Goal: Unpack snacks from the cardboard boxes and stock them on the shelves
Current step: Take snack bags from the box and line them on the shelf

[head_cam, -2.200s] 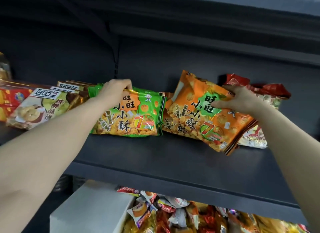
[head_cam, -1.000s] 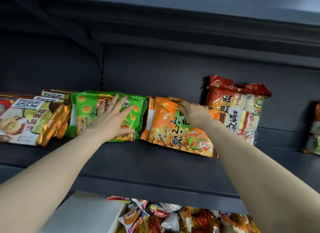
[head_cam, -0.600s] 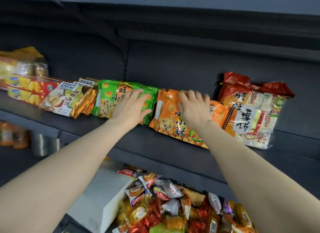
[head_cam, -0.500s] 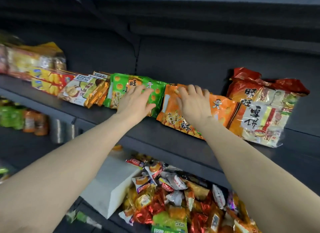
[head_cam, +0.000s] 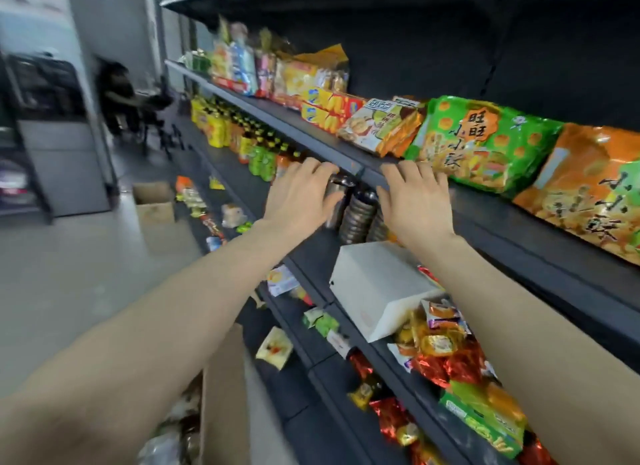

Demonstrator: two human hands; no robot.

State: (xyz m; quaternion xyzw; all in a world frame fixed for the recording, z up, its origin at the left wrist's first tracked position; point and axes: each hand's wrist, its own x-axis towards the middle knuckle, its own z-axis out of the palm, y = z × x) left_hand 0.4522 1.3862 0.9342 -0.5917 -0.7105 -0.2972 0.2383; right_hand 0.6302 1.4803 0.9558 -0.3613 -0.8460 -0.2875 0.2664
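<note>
A green snack bag (head_cam: 481,142) and an orange snack bag (head_cam: 588,194) lie side by side on the dark shelf (head_cam: 519,229), leaning against its back. My left hand (head_cam: 299,196) and my right hand (head_cam: 414,201) hover in front of the shelf's front edge, fingers spread and holding nothing. Both hands are clear of the bags. A cardboard box (head_cam: 225,402) with packets inside stands at the bottom, below my left arm.
More packets (head_cam: 381,127) and boxes (head_cam: 325,110) line the shelf to the left. Below sit a white box (head_cam: 377,284), loose wrapped snacks (head_cam: 446,354) and stacked cans (head_cam: 356,212). Bottles (head_cam: 259,153) fill a lower shelf. Another cardboard box (head_cam: 154,203) stands on the floor.
Both hands have left the green and orange bags and drawn back to the shelf's front edge. The view has swung left, showing the aisle and floor.
</note>
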